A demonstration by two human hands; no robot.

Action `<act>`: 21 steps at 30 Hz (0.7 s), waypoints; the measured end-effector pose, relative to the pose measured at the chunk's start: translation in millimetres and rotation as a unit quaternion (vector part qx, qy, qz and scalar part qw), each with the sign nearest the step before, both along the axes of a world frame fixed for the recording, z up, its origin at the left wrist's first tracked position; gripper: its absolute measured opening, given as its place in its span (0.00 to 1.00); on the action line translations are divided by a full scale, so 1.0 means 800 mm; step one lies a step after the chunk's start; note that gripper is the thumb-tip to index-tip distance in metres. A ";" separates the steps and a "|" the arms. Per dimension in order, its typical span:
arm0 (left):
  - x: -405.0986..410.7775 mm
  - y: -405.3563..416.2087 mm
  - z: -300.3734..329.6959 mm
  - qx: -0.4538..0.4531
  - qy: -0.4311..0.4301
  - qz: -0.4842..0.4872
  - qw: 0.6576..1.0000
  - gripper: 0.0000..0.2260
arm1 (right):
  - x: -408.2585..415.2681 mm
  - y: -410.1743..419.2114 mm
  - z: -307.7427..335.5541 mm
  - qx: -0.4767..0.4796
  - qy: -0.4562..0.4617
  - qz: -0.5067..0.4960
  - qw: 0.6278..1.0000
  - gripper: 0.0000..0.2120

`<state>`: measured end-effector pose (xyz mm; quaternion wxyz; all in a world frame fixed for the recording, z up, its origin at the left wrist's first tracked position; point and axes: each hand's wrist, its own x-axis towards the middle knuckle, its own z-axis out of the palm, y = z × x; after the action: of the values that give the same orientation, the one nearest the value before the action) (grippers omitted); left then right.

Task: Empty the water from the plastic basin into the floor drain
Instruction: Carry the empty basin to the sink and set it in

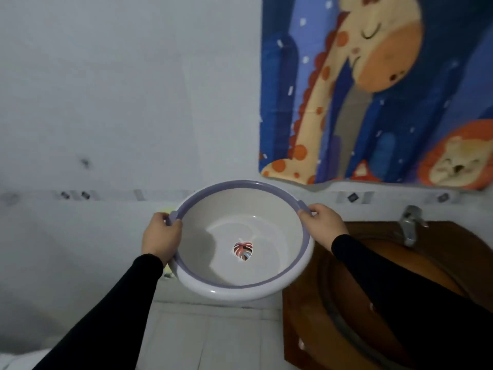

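1. Wall (pixel 120 89), pale and tiled, is filling most of the view; a patterned band is running across it behind the basin. No floor drain is showing anywhere in frame, so where the pour must go cannot be told from here.
2. Cartoon cloth (pixel 373 89), blue with a giraffe and a lion, is hanging on the wall up right, well apart from the hands.
3. Brown sink (pixel 306 316) is sitting at lower right with a metal tap (pixel 409 225) at its back edge. The right sleeve is crossing over it.
4. Plastic basin (pixel 240 292), white with a lilac rim, is being held in the air at centre, in front of the wall and just left of the sink. It is tipping slightly away from the person, the near rim looming large. Judgement: it is being kept close to level so that whatever water is in it stays put while carried. A faint curved line on the bottom may be a shallow waterline; I cannot be sure.
5. Both arms, in black sleeves, are reaching forward and spreading apart to the basin's opposite sides, which looks chosen for balance.
6. Left hand (pixel 161 236) is gripping the left rim at its small handle tab, fingers curling over the edge.
7. Right hand (pixel 322 225) is gripping the right rim at the matching tab, thumb lying on top.
8. Leaf sticker (pixel 242 251) is sitting on the basin floor, near the middle.
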<state>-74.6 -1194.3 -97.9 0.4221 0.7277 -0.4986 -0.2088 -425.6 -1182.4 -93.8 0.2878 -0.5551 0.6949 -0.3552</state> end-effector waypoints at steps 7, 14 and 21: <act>-0.154 -0.017 -0.029 0.039 -0.063 -0.048 0.996 0.11 | -0.150 0.029 -0.032 0.040 0.031 -0.030 0.998 0.18; -0.295 -0.011 -0.088 0.104 -0.108 -0.078 0.986 0.15 | -0.291 0.046 -0.082 0.132 0.026 -0.023 0.991 0.14; -0.386 -0.007 -0.139 0.160 -0.151 -0.113 0.969 0.15 | -0.377 0.075 -0.144 0.229 0.003 -0.004 0.973 0.12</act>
<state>-383.3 -1200.1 -209.4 0.1943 0.7476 -0.5957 -0.2201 -727.5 -1122.3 -208.7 0.4043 -0.4727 0.7605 -0.1861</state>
